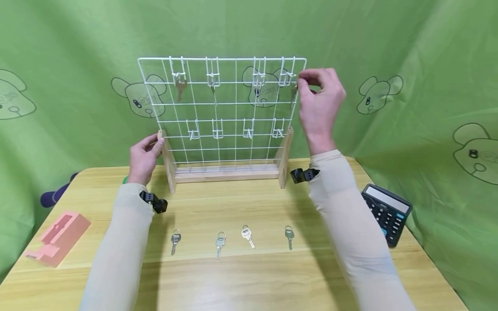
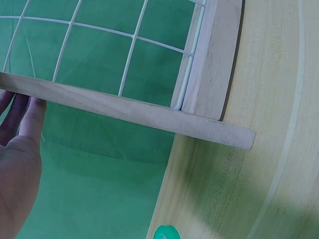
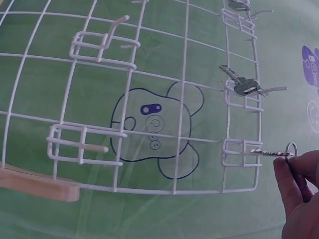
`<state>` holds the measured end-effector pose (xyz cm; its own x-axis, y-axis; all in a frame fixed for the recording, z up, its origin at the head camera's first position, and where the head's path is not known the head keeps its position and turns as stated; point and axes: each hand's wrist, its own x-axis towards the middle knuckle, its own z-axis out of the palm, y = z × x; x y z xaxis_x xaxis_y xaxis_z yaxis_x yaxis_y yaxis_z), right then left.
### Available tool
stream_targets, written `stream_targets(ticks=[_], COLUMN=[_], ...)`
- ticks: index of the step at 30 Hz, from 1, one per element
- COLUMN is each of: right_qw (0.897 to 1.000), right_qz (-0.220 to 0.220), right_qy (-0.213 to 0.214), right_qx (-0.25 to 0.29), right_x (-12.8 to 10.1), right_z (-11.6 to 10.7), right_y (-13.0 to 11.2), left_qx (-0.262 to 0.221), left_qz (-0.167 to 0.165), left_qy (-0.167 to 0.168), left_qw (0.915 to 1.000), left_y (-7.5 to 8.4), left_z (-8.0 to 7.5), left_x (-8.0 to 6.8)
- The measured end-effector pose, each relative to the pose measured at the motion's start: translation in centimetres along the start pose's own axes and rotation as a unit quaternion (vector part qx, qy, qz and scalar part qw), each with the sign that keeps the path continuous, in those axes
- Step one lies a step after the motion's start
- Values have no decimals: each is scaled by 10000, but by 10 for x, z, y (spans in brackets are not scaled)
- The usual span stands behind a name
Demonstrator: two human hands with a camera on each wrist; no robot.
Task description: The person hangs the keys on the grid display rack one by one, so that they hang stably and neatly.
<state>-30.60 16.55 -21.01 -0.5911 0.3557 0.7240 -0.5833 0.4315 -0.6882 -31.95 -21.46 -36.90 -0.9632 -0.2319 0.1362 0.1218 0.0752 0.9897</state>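
A white wire grid (image 1: 235,103) stands upright in a wooden base (image 1: 227,173), with two rows of white hooks on it. My left hand (image 1: 142,160) grips the left wooden upright (image 1: 168,162) near its top; in the left wrist view its fingers (image 2: 32,119) reach behind that upright. At the top right hook (image 1: 287,77), my right hand (image 1: 322,97) pinches the ring (image 3: 292,148) of a key (image 3: 269,152). That key's blade overlaps the hook in the right wrist view. Other keys hang from the top row, including a brown-looking one (image 1: 180,90) at the left.
Several keys with rings, such as a silver key (image 1: 247,235), lie in a row on the wooden table (image 1: 202,285). A pink block-shaped holder (image 1: 62,237) sits at the left, a black calculator (image 1: 387,214) at the right. Green printed cloth (image 1: 369,39) hangs behind.
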Motion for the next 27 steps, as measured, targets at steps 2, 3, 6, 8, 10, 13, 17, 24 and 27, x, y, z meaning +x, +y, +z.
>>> stream_targets(ticks=[2,3,6,8,10,13,17,24,27], right_qw=[10000,10000,9999,9998,9995,9991,9985,9969,9956], right_qz=[-3,7,54,115,172,249,368,543,646], right_qy=[7,5,-50,-113,-171,-257,-401,-542,-675], right_qx=[-23,-34,-110,-149,-202,-214,-48,160,9], right_x=[2,3,5,6,7,7,7,5,1], right_z=[0,0,1,2,2,3,2,-3,-8], right_y=[-1,-2,-2,-1,0,3,7,16,20], left_qx=[-2,4,-29,-47,-73,-82,-61,-52,-84], left_qz=[-10,-14,32,44,52,37,54,62,81], left_qy=[-3,-3,-9,-9,-11,-13,-8,30,25], left_qw=[10000,10000,10000,10000,10000,10000,10000,10000,9999], left_y=[0,0,0,0,-1,-1,-2,-3,-4], left_z=[0,0,0,0,0,0,0,0,0], left_x=[0,0,0,1,1,0,1,2,2])
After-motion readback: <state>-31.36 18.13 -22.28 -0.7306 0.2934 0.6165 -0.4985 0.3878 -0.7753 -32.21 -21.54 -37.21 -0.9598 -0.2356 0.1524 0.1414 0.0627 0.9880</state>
